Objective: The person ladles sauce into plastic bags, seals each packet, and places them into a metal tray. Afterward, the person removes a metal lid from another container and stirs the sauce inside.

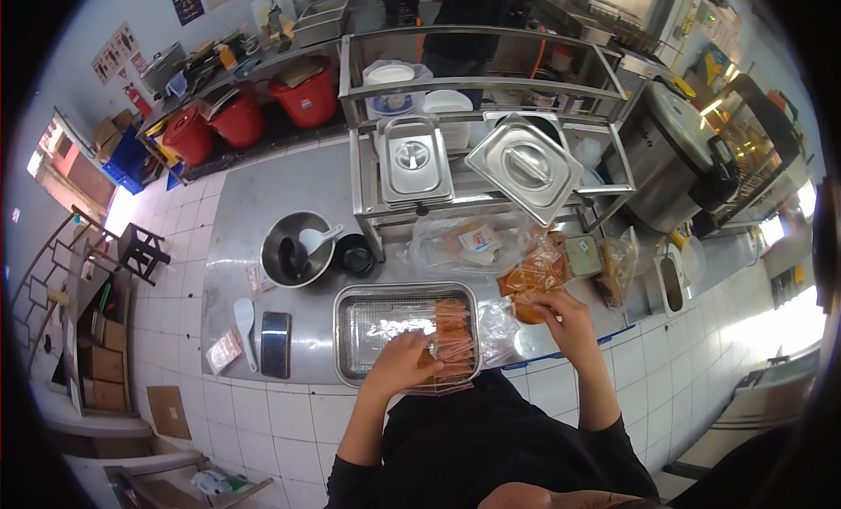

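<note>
A rectangular metal tray (348,321) with a wire rack inside stands at the table's front edge. Reddish-orange food strips (452,321) lie in its right part. My left hand (407,362) reaches over the tray onto the strips, its fingers bent; what they hold, if anything, is hard to make out. To the right of the tray, my right hand (563,316) pinches the edge of an orange-brown food piece (528,308). More orange-brown pieces (545,268) in clear plastic lie just behind it. Crumpled clear plastic (498,332) sits between the tray and my right hand.
Behind the tray are a steel bowl (279,246) with a ladle and a black bowl (356,255). A phone (276,344) and a white spoon (245,321) lie left. A metal shelf (368,172) holds lidded pans. A person (464,27) stands beyond it.
</note>
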`<move>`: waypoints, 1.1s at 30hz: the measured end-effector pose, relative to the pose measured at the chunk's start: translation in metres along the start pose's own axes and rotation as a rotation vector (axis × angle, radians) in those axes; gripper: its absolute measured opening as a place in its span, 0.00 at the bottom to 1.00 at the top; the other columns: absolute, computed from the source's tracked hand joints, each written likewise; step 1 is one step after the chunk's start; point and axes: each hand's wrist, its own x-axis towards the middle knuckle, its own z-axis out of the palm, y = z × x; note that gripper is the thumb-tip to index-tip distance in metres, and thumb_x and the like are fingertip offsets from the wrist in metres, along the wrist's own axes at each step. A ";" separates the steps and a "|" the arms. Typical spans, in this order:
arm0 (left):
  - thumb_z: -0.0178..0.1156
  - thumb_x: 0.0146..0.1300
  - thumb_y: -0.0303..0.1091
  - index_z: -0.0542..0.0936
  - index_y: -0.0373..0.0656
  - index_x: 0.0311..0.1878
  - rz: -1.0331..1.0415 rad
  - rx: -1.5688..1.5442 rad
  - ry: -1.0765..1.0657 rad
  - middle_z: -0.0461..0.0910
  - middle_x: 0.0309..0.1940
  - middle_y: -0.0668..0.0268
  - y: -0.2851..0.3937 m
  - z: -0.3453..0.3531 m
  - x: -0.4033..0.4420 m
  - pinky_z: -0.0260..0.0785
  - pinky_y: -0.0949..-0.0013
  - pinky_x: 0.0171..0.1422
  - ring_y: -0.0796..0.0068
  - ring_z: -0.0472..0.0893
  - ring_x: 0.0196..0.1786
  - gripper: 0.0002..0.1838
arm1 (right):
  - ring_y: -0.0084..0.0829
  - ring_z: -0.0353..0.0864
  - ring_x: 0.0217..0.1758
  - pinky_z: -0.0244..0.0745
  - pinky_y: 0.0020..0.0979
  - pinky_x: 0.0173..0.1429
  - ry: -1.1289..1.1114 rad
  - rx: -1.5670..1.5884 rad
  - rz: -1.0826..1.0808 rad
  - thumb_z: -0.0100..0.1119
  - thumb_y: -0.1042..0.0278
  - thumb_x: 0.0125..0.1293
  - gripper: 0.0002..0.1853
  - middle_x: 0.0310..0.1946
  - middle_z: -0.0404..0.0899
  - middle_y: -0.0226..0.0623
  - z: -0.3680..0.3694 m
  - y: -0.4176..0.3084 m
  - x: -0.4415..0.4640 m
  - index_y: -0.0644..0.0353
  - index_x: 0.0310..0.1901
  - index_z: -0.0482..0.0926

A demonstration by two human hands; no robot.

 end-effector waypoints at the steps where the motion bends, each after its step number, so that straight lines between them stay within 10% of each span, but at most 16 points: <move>1: 0.61 0.62 0.53 0.73 0.38 0.61 0.005 0.050 -0.105 0.69 0.63 0.46 -0.003 0.001 -0.006 0.61 0.52 0.69 0.46 0.68 0.66 0.32 | 0.43 0.81 0.38 0.75 0.35 0.43 -0.012 0.100 -0.008 0.62 0.76 0.60 0.10 0.34 0.80 0.41 0.004 -0.018 0.004 0.62 0.45 0.81; 12: 0.57 0.68 0.36 0.80 0.44 0.54 0.215 -0.339 -0.177 0.72 0.63 0.56 -0.027 0.023 -0.038 0.61 0.58 0.71 0.54 0.70 0.66 0.14 | 0.41 0.80 0.45 0.76 0.35 0.50 -0.271 0.152 -0.506 0.63 0.77 0.51 0.15 0.40 0.79 0.38 0.151 -0.044 0.018 0.60 0.43 0.81; 18: 0.54 0.68 0.33 0.78 0.44 0.56 -0.113 -0.392 0.032 0.80 0.51 0.57 -0.018 -0.007 -0.062 0.71 0.59 0.59 0.54 0.79 0.54 0.15 | 0.42 0.79 0.50 0.76 0.38 0.52 -0.456 0.063 -0.438 0.61 0.73 0.55 0.16 0.46 0.76 0.38 0.181 -0.042 -0.017 0.61 0.47 0.77; 21: 0.51 0.68 0.28 0.69 0.42 0.65 -0.602 -0.703 0.167 0.78 0.54 0.54 -0.040 0.000 -0.062 0.69 0.63 0.61 0.65 0.77 0.60 0.22 | 0.42 0.79 0.51 0.78 0.39 0.50 -0.417 0.094 -0.447 0.57 0.74 0.58 0.16 0.47 0.76 0.38 0.183 -0.047 -0.017 0.60 0.49 0.76; 25: 0.45 0.64 0.18 0.59 0.40 0.71 -0.145 -0.985 0.034 0.62 0.70 0.59 -0.066 0.022 -0.047 0.54 0.65 0.75 0.63 0.59 0.75 0.30 | 0.41 0.79 0.49 0.78 0.39 0.49 -0.384 0.025 -0.401 0.56 0.74 0.59 0.16 0.47 0.77 0.38 0.182 -0.059 -0.029 0.57 0.50 0.77; 30: 0.48 0.58 0.20 0.62 0.38 0.70 -0.102 -0.722 -0.082 0.66 0.68 0.53 -0.070 0.028 -0.037 0.56 0.67 0.73 0.62 0.64 0.72 0.33 | 0.41 0.78 0.47 0.76 0.40 0.49 -0.496 -0.032 -0.417 0.57 0.73 0.60 0.15 0.44 0.77 0.38 0.160 -0.052 -0.026 0.56 0.50 0.77; 33: 0.52 0.60 0.25 0.59 0.36 0.71 0.000 -0.526 -0.193 0.67 0.66 0.47 -0.042 0.011 -0.033 0.60 0.64 0.71 0.56 0.69 0.67 0.34 | 0.38 0.80 0.41 0.75 0.36 0.44 -0.153 0.236 -0.491 0.66 0.76 0.56 0.12 0.40 0.79 0.38 0.128 -0.049 -0.019 0.57 0.43 0.81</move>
